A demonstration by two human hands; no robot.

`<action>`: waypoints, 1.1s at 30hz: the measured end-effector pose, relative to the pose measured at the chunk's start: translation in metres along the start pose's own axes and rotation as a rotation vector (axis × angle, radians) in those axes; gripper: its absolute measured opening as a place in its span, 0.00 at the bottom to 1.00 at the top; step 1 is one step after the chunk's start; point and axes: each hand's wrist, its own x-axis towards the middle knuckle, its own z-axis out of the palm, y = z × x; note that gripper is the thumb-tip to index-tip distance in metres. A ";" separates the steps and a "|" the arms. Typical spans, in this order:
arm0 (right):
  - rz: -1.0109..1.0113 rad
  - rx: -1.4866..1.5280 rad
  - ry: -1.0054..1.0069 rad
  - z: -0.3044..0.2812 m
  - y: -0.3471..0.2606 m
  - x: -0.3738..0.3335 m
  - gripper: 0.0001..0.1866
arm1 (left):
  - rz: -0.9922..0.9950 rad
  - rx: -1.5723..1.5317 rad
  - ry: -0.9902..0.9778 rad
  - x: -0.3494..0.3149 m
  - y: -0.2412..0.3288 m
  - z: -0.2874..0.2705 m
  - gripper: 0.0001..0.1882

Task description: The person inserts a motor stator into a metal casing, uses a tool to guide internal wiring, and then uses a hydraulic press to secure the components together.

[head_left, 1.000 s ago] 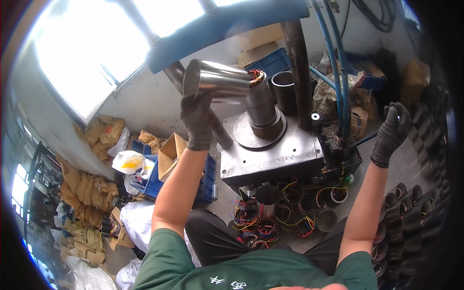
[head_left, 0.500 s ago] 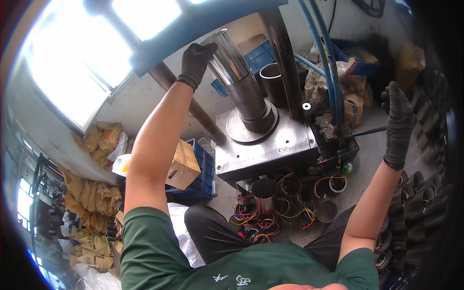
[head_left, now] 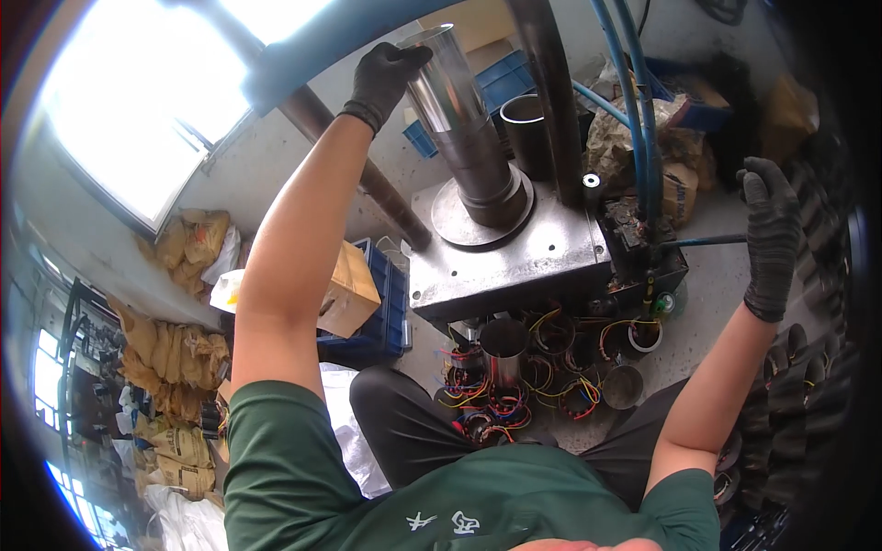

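My left hand [head_left: 384, 81], in a dark glove, reaches up to the top of a shiny metal sleeve [head_left: 448, 87], its fingers closed against the upper edge. The sleeve stands over a darker steel cylinder [head_left: 473, 170]. That cylinder rises from a round flange [head_left: 450, 220] on the steel press table [head_left: 505, 280]. My right hand [head_left: 772, 234], also gloved, is raised at the right with its fingers stretched upward and nothing visible in them. It is nearest to the end of a thin blue rod [head_left: 703, 241]; whether it touches the rod I cannot tell.
The press has a blue crossbeam [head_left: 349, 37] and dark columns [head_left: 551, 101]. Behind the table stands a dark open cylinder [head_left: 526, 138]. Several wound stators with coloured wires [head_left: 581, 397] lie on the floor before my knees. A blue crate [head_left: 390, 308] and cardboard box [head_left: 352, 294] stand left.
The view has shifted slightly, so the press and sleeve sit higher in it. My left hand stays at the sleeve's top. My right hand appears a little farther right, its fingertips bent slightly more.
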 end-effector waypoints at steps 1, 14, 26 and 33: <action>-0.014 0.009 -0.017 0.000 0.003 -0.001 0.15 | -0.011 0.022 0.003 0.001 -0.001 -0.001 0.24; -0.154 -0.309 -0.276 -0.024 -0.002 -0.017 0.13 | 0.221 0.412 -0.004 0.010 -0.012 0.014 0.29; -0.059 -0.504 -1.312 -0.077 -0.056 -0.107 0.16 | -0.066 -0.397 0.162 -0.223 -0.075 0.092 0.33; -0.236 -0.623 -0.980 -0.073 -0.019 -0.172 0.08 | -0.298 -0.051 -0.278 -0.308 -0.117 0.093 0.32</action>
